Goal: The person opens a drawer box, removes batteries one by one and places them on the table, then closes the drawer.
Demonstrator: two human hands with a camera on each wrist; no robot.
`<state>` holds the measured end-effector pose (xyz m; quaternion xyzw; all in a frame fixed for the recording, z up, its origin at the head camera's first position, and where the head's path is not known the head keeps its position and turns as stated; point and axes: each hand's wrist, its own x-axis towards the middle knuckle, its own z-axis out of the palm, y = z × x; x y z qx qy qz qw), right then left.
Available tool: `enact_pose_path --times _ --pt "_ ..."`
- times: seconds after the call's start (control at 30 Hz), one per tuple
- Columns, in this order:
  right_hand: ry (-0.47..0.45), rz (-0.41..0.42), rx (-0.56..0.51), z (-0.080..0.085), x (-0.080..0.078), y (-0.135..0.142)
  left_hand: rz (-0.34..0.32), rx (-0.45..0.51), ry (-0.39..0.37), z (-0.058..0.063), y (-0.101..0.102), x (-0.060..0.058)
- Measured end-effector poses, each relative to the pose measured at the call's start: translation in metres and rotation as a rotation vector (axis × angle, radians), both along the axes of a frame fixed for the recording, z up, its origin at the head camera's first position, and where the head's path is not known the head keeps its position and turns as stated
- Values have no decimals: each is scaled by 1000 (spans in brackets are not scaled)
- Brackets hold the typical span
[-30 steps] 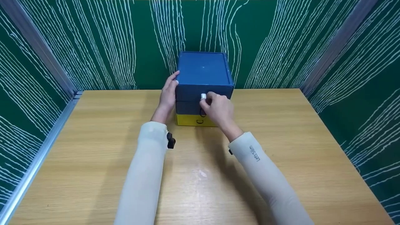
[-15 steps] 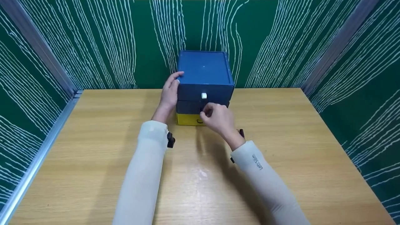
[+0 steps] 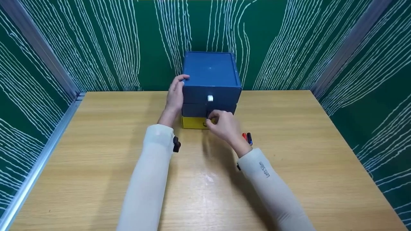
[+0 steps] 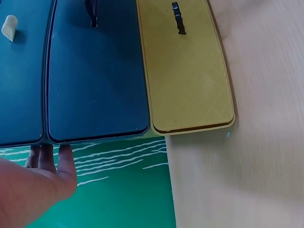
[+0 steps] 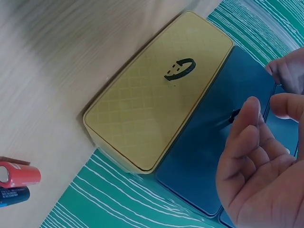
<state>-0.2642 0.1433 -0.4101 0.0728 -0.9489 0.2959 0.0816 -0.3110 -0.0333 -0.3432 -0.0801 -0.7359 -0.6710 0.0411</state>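
A stack of drawers stands at the table's back, two dark blue (image 3: 192,94) over a yellow one (image 3: 194,123). The top drawer has a white knob (image 3: 210,98); a black loop handle (image 4: 92,12) is on the middle one and another (image 5: 183,70) on the yellow. My left hand (image 3: 175,98) rests against the stack's left side, fingertips at the upper edge. In front of the middle drawer is my right hand (image 3: 224,125), fingers loosely bent, thumb apart from them. Its fingers partly cover the middle handle in the right wrist view; I see no grip on it.
Two short cylinders like batteries, one red (image 5: 21,175) and one dark with a blue end (image 5: 14,194), lie on the table right of the stack. A green wall (image 3: 154,64) with white lines stands close behind it; similar walls flank the wooden table (image 3: 106,160).
My right hand has come down from the white knob to the middle drawer's handle level, then slightly lower. The cylinders have come into sight beside its wrist. My left fingertips now reach over the stack's top edge.
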Motion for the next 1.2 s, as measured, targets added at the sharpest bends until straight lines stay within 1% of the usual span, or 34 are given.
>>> enact_pose_path --times 0.13,0.27,0.47,0.57,0.7,0.9,1.1,1.2 --pt "-12 6 -8 -3 0 1 -21 41 30 -2 0 0" --pt "-10 9 -11 -5 1 1 -28 75 32 -2 -1 -1" --pt "38 -39 -43 -10 2 0 -24 81 13 -3 0 -1" --pt "71 -72 -63 -12 2 -2 -17 66 23 -4 1 0" --pt "92 -95 -74 -13 2 -2 -5 47 37 -2 2 -1" --pt "77 -106 -56 -11 3 -3 -3 69 19 -1 2 -3" --pt "64 -98 -59 -11 6 -4 6 48 15 -2 1 -2" --pt "67 -92 -60 -11 7 -4 1 57 17 -2 0 -3"
